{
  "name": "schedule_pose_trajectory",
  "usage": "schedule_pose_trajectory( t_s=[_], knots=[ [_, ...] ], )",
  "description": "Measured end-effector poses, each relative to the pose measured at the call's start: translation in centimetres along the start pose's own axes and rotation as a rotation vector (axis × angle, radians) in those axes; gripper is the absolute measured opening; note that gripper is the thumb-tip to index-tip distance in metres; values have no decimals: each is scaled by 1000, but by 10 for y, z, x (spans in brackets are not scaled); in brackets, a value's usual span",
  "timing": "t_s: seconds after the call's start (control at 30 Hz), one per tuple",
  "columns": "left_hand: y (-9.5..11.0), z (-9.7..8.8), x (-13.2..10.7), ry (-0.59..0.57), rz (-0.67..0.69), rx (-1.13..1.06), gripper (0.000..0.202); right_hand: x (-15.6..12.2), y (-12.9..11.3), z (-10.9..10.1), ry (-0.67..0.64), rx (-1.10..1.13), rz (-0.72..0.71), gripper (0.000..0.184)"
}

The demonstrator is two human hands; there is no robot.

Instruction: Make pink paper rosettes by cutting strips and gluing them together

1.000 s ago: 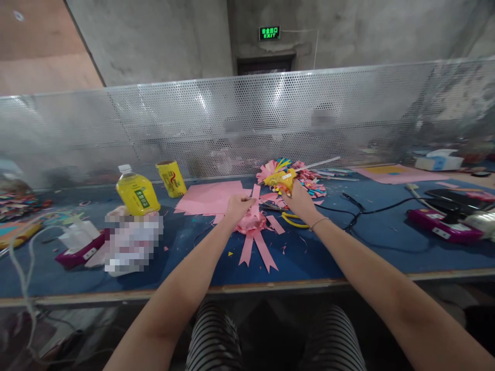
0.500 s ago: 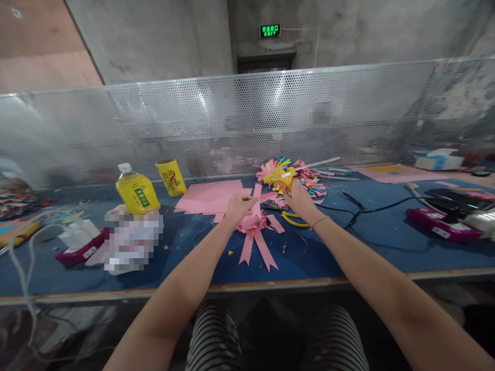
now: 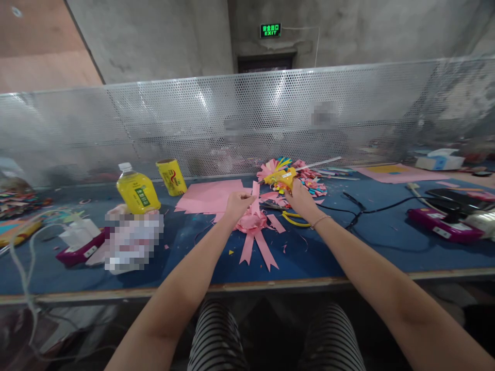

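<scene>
A yellow hot glue gun (image 3: pixel 281 178), with a long translucent glue stick (image 3: pixel 319 164) out of its back, is gripped in my right hand (image 3: pixel 301 200). Its nozzle points left, close to the upper end of a pink paper strip (image 3: pixel 256 198). My left hand (image 3: pixel 238 206) is closed in a pinch at the left edge of that strip. Just below lies a pink paper rosette (image 3: pixel 251 221) with two notched tails (image 3: pixel 265 251) hanging toward me. My left hand partly covers the rosette's left side.
Pink paper sheets (image 3: pixel 209 196) lie left of my hands. A bottle of yellow liquid (image 3: pixel 137 191) and a yellow canister (image 3: pixel 171 178) stand farther left. Colourful paper rosettes (image 3: pixel 311 185) sit behind the glue gun. Purple power strips (image 3: pixel 444 226) and cables flank both sides; a perforated metal screen (image 3: pixel 174 123) borders the back.
The strip's upper end has tipped slightly left, near the nozzle. Both hands keep nearly the same place and grip.
</scene>
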State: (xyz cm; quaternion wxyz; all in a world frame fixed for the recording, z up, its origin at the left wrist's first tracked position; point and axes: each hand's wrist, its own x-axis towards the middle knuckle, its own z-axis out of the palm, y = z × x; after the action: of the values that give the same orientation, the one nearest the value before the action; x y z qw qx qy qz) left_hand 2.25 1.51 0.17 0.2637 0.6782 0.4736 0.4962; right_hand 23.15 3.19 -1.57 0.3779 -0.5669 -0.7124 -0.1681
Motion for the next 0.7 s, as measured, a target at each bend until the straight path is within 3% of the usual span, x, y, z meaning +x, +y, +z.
schedule_pose_trajectory(
  t_s=[0.33, 0.7],
  knots=[
    [1, 2, -2, -39, -19, -8, 24, 1, -2, 0, 18, 20, 0, 26],
    [0, -4, 2, 8, -2, 70, 23, 0, 5, 5, 49, 19, -14, 25]
  ],
)
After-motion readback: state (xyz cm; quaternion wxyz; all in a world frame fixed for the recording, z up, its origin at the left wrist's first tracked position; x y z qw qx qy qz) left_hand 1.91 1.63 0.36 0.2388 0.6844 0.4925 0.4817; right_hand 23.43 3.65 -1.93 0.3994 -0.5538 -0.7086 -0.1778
